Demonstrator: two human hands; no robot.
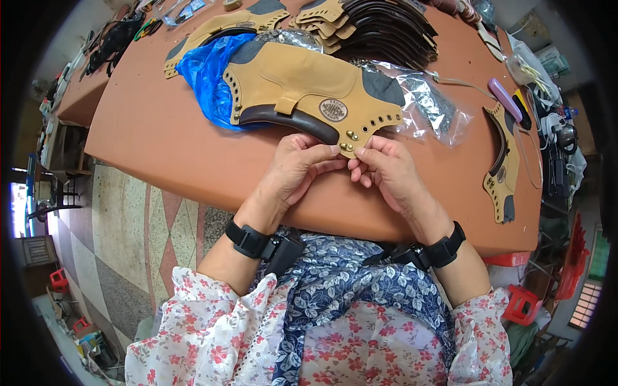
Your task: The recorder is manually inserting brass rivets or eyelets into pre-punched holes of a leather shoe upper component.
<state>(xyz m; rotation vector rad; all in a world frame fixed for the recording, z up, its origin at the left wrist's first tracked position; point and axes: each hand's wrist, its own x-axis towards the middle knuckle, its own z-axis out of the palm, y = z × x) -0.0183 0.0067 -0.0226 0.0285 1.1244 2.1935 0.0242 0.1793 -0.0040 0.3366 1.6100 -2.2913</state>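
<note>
A tan leather panel [302, 72] with a dark brown padded edge, grey corner patches, rows of eyelets and an oval badge lies in front of me. Its narrow tip, carrying several brass studs [351, 136], points toward me over the table. My left hand [302, 164] pinches the tip's left side between thumb and fingers. On the other side, my right hand [388, 168] grips the same tip, thumb on top and fingers curled below. The fingers underneath are partly hidden. Part of the panel rests on a blue plastic bag [209, 83] and clear bags [434, 106] of small dark pieces.
Stacked panels with dark edges [386, 32] lie at the back of the brown table [154, 128]. Another tan panel [510, 151] is at the right, near a purple-handled tool [504, 100] and a thin cord. Red plastic stools [520, 305] stand below the right side.
</note>
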